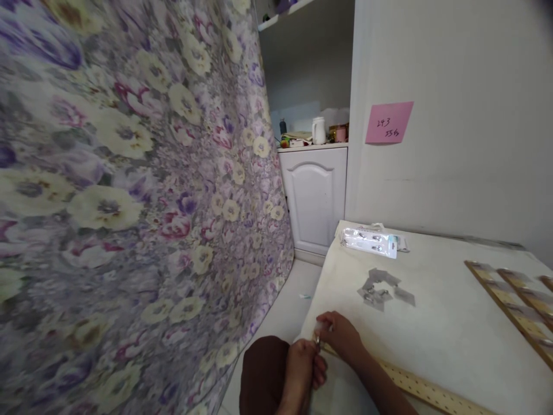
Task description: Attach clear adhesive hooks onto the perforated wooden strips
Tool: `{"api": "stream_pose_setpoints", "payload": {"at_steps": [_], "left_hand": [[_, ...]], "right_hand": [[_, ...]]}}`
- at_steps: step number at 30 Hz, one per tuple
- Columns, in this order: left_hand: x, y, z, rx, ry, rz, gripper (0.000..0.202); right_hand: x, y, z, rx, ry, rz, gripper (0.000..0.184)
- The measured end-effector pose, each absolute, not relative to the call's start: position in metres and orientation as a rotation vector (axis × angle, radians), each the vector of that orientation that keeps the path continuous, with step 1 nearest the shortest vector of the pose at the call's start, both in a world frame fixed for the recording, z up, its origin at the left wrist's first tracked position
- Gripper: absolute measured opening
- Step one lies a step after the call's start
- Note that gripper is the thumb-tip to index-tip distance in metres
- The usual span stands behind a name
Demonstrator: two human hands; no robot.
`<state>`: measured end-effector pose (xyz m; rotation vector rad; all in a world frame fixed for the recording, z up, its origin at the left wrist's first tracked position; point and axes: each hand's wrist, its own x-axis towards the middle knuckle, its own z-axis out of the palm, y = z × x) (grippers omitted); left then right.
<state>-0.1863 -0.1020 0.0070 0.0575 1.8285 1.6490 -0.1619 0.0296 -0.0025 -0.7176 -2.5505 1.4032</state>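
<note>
My left hand is closed in a pinch at the table's near left edge, over the end of a perforated wooden strip. A small shiny metal piece shows at its fingertips; its kind is too small to make out. Touching or almost touching it from the right is my right hand, with thumb and fingers curled together in a pinch. What lies between those right fingers is mostly hidden. The perforated wooden strip runs along the near edge beneath my right forearm. Beyond the hands lies a loose cluster of small grey clear packets.
Clear blister packaging lies at the table's far left corner. Several wooden strips with small packets lie at the right. A floral curtain hangs at the left. My knee is beside the table.
</note>
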Motion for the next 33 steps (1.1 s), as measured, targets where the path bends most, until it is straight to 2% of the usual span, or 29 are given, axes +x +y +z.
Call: {"api": "stream_pose_setpoints", "payload": {"at_steps": [8, 16, 23, 27, 33], "left_hand": [[-0.188, -0.102, 0.003, 0.076, 1.851, 1.627, 0.028], [-0.185, -0.105, -0.002, 0.108, 1.862, 1.679, 0.031], [-0.183, -0.109, -0.002, 0.143, 1.877, 1.745, 0.03], [-0.185, -0.11, -0.002, 0.167, 1.891, 1.761, 0.031], [-0.181, -0.113, 0.001, 0.187, 1.907, 1.854, 0.041]], "right_hand": [[-0.162, 0.032, -0.006, -0.696, -2.505, 1.489, 0.044], [-0.158, 0.03, -0.002, -0.671, -2.416, 1.457, 0.042], [-0.146, 0.04, 0.001, -0.657, -2.28, 1.413, 0.03], [-0.122, 0.063, 0.001, -0.723, -2.233, 1.357, 0.023], [-0.084, 0.133, -0.004, -0.986, -2.138, 1.136, 0.026]]}}
